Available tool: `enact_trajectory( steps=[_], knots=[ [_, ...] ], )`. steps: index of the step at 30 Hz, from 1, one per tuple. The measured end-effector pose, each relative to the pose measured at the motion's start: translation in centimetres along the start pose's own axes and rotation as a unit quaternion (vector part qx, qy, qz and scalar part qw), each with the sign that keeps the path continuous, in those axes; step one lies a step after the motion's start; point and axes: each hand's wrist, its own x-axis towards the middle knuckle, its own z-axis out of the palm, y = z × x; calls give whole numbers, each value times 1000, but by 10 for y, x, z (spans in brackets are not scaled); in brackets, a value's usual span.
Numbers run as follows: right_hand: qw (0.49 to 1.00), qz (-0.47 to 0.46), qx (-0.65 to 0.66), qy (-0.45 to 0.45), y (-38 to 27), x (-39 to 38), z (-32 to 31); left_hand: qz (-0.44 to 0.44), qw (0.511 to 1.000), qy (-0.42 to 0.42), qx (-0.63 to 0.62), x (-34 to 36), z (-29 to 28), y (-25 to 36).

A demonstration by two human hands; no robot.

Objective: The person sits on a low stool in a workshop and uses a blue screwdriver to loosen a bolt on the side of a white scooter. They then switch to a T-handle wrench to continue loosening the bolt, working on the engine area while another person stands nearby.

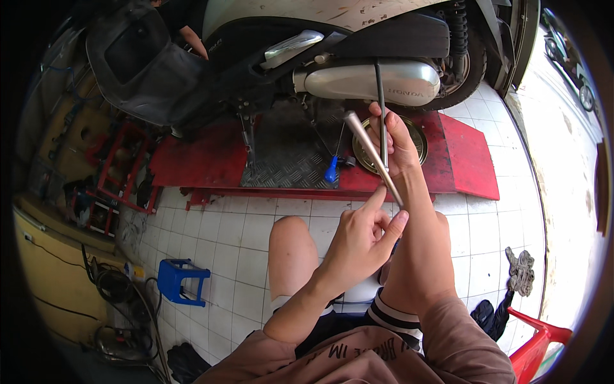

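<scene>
From where I stand, the right hand (pixel 398 144) has its fingers closed around the slim shaft of a silver T-shaped metal wrench (pixel 371 153). That shaft runs away from the person, its far end over the long silver engine cover (pixel 345 83); I can't tell whether it touches. The wrench's thicker crossbar slants from upper left to lower right, crossing the shaft off-centre. The left hand (pixel 364 237) is nearer the bar's lower end, fingers half-curled, index and thumb beside it; I can't tell whether they grip. Beyond, a blue-handled screwdriver (pixel 330 169) and a round golden dish (pixel 421 142) rest on the low red platform (pixel 204 157).
</scene>
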Motion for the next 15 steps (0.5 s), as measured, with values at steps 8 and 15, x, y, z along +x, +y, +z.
enact_trajectory(
  steps=[8,15],
  knots=[
    [1000,26,-5,-2,3,1,3,70,992,88,50,-7,13,-1],
    [998,13,-47,45,1,-1,6,121,990,65,38,-2,2,11]
  ],
)
